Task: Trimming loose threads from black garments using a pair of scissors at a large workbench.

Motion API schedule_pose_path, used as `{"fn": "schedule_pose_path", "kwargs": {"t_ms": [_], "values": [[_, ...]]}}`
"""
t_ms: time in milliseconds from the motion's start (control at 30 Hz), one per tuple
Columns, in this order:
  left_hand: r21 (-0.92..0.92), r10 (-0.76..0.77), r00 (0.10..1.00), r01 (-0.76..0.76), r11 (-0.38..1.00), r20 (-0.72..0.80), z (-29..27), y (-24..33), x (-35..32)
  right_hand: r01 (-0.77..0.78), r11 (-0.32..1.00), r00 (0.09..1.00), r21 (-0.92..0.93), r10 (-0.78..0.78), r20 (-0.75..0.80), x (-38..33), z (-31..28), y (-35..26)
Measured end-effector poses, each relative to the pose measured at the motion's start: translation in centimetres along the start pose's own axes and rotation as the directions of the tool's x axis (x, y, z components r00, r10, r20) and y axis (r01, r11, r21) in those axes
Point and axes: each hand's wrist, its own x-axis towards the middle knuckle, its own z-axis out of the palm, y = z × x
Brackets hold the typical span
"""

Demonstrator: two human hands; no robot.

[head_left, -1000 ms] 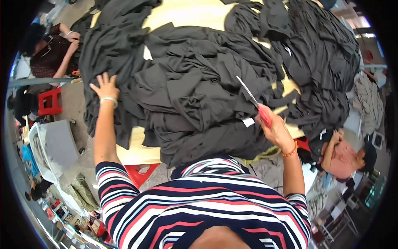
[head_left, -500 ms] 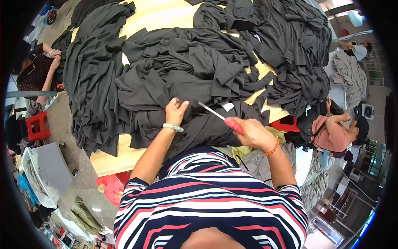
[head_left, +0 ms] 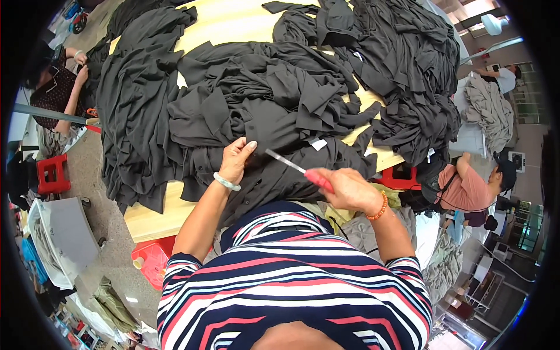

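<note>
My left hand, with a pale bangle at its wrist, pinches the edge of a dark grey buttoned shirt between thumb and fingers. That shirt lies crumpled on a heap in front of me. In my right hand, wrapped round its red handle, is a tool with a slim metal blade; its exact kind cannot be made out. The blade points left toward my left hand and is apart from it. More dark cloth hangs over the near table edge against my body.
Dark garment piles cover the pale wooden table at left and right. Red stools stand nearby. At left is a grey-white bin. Other people work at the left and right.
My left hand has drawn slightly left with the shirt edge, and a button now shows on the cloth. My right hand has shifted a little left and down with the red-handled tool.
</note>
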Motion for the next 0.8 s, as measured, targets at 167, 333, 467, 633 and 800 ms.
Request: {"fn": "schedule_pose_path", "kwargs": {"t_ms": [167, 333, 467, 633, 800], "values": [[0.534, 0.164, 0.981, -0.192, 0.824, 0.099, -1.6, -1.9, -0.8, 0.0, 0.998, 1.0, 0.057, 0.002, -0.024, -0.3, -0.6, 0.5], [0.077, 0.181, 0.975, -0.192, 0.978, 0.125, 0.4, -1.8, -0.1, 0.026, 0.999, 0.998, 0.028, -0.027, 0.05, 0.2, -0.6, 1.3], [-0.196, 0.088, 0.993, -0.072, 0.978, 0.076, 1.0, -0.8, 0.5, 0.073, 0.985, 0.993, 0.158, -0.086, 0.079, -0.2, -0.3, 3.0], [0.221, 0.205, 0.975, -0.218, 0.951, 0.082, 1.1, 2.0, 2.4, -0.044, 0.976, 0.998, 0.215, 0.054, -0.042, -0.2, -2.3, 3.8], [-0.056, 0.028, 0.973, -0.015, 0.998, 0.229, 2.5, 3.6, 5.7, 0.055, 0.98, 0.998, 0.19, -0.051, -0.025, -0.5, -3.1, 3.8]]}}
